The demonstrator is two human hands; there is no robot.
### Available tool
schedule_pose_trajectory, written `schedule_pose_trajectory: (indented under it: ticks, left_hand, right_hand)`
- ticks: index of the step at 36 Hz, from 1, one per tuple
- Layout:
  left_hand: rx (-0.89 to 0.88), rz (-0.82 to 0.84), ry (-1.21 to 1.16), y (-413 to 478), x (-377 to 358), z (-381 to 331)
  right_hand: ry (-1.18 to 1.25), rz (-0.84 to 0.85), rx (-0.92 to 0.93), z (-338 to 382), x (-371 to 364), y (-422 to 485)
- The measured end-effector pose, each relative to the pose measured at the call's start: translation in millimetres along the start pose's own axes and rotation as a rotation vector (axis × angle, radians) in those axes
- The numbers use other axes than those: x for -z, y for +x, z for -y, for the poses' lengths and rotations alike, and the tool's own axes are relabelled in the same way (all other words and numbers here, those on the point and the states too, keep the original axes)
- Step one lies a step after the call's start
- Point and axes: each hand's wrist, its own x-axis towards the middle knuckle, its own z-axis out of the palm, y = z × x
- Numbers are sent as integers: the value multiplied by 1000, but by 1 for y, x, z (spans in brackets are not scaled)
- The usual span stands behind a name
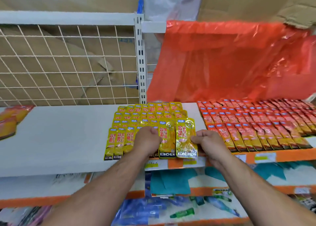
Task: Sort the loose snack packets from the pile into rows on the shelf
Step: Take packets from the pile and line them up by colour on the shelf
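Shelf (59, 140): one white level carries both blocks of packets.
Red bag (230, 59): one, draped behind and above the red block.
Red packets (256, 123): on the right, in overlapping rows. I make out four rows. The single packets are too many and too blurred to count.
Yellow packets (145, 116): mid-shelf, in four rows. The front row shows three packets left of my left hand and two right of it. Any under the hand are hidden.
Left hand (147, 138): fingers curled, resting on the front yellow row. I cannot tell whether it grips anything.
Right hand (207, 141): thumb and fingers pinch the end packet's right edge.
End packet (185, 136): one, rightmost in the front yellow row.
Doing it well: I'd match its overlap to its neighbours', level the bottom edges, and steady the row with my left hand so it doesn't fan out.
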Motion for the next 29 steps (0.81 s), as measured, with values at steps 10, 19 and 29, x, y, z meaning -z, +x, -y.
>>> schedule_pose_trajectory:
  ticks: [10,19,29]
  left_hand:
    - [-121,-58,244,9,-20,-3]
    - [-231,-68,434,8,-25,3]
    - [-261,-72,600,9,-25,4]
  right_hand:
    - [27,6,-46,-4,12,17]
    - [55,-7,-47,-9,10,22]
    - [39,-7,-44,-18,12,25]
